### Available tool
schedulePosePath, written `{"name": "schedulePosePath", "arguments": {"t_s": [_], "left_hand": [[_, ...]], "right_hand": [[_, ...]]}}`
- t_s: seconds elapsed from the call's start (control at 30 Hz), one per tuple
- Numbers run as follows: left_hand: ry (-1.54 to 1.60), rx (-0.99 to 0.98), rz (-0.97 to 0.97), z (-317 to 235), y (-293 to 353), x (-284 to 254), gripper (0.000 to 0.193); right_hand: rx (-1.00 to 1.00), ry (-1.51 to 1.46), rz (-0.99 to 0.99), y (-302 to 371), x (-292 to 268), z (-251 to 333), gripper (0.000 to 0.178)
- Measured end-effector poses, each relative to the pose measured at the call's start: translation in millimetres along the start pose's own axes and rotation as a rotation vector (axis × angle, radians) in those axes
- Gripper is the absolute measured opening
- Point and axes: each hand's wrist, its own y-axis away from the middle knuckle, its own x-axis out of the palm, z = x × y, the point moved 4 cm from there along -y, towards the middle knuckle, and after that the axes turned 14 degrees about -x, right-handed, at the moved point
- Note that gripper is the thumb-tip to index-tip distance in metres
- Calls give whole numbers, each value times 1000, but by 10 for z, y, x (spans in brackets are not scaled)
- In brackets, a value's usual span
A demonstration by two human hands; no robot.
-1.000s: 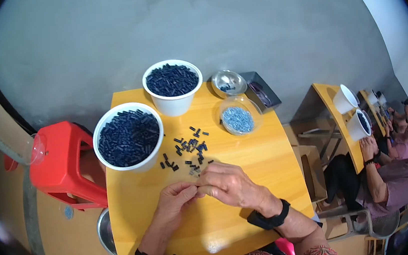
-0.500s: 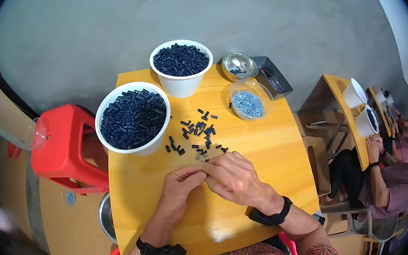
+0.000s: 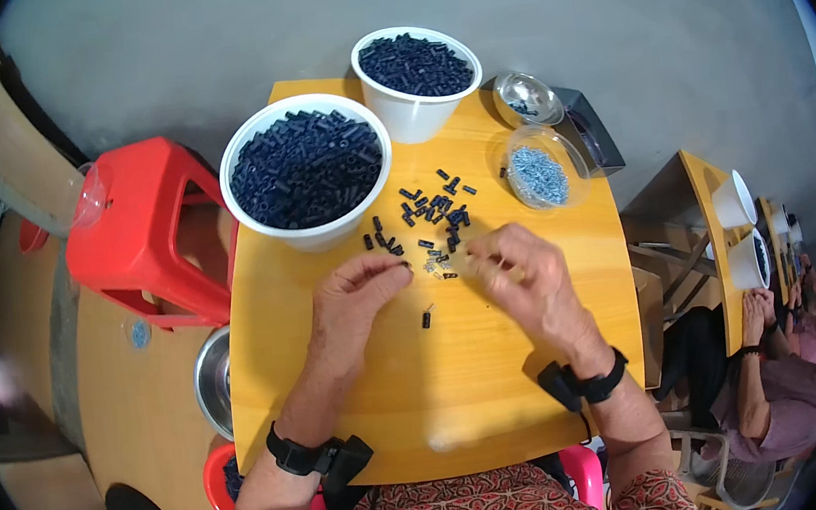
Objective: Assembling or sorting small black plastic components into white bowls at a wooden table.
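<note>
Small black tube pieces [image 3: 435, 209] lie loose in a scatter on the yellow table, with a few small silvery bits [image 3: 438, 268] at its near edge. My left hand [image 3: 354, 306] is closed, thumb and forefinger pinched at the left of the scatter; a small dark piece, likely a black tube, shows at the fingertips. Opposite it, my right hand [image 3: 529, 286] has its fingers drawn together, slightly blurred; what they hold, if anything, is hidden. Between the hands and nearer me lies one black tube [image 3: 426, 319] with a thin metal pin sticking out.
Two white buckets [image 3: 386, 152] full of black tubes stand at the back left. A clear tub [image 3: 542, 177] of silvery pins, a steel bowl [image 3: 529, 98] and a black tray [image 3: 590, 128] sit at the back right. A red stool [image 3: 139, 235] is left; a person [image 3: 782, 404] sits right.
My hands, joined before, have come apart and moved forward to either side of the scatter. A single tube with a pin now lies on the table where they were. The view has shifted.
</note>
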Motion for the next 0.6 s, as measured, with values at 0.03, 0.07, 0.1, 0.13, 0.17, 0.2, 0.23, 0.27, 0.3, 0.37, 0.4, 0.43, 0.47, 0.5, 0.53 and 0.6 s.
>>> {"name": "schedulePosePath", "arguments": {"t_s": [0.03,0.07,0.1,0.13,0.17,0.2,0.23,0.27,0.3,0.37,0.4,0.43,0.47,0.5,0.53,0.6], "left_hand": [[32,9,-15,-31,-2,-25,14],[64,18,-29,-40,6,-48,14],[70,19,-34,-21,3,-66,14],[72,1,-39,16,-15,-72,14],[74,-18,-43,47,-29,-74,15],[77,-17,-47,57,-34,-78,15],[76,-36,-53,72,-42,-80,15],[74,-55,-59,84,-49,-81,16],[77,-57,-64,77,-43,-84,16],[104,-76,-61,53,-29,-79,15],[108,-79,-65,52,-26,-73,15],[122,-86,-57,56,-28,-61,15],[135,-94,-49,62,-28,-55,15],[137,-97,-54,65,-29,-59,15],[136,-98,-56,68,-28,-63,15],[135,-102,-55,83,-35,-71,15]], "right_hand": [[-2,-3,10,-43,10,-46,12],[-35,25,53,-81,49,-98,10],[-69,52,95,-105,97,-125,9],[-72,50,101,-120,140,-127,9],[-129,69,133,-144,206,-97,8],[-185,88,164,-164,273,-68,8],[-222,119,154,-173,324,-62,7],[-223,117,157,-173,357,-72,7],[-219,137,157,-173,390,-82,7],[-214,153,162,-190,401,-85,8],[-167,146,131,-212,330,-86,8],[-118,140,101,-218,271,-88,8],[-116,137,106,-199,251,-76,8],[-82,90,149,-164,257,-80,8],[-49,43,192,-128,278,-78,8],[-103,43,253,-79,338,-21,9]]}}
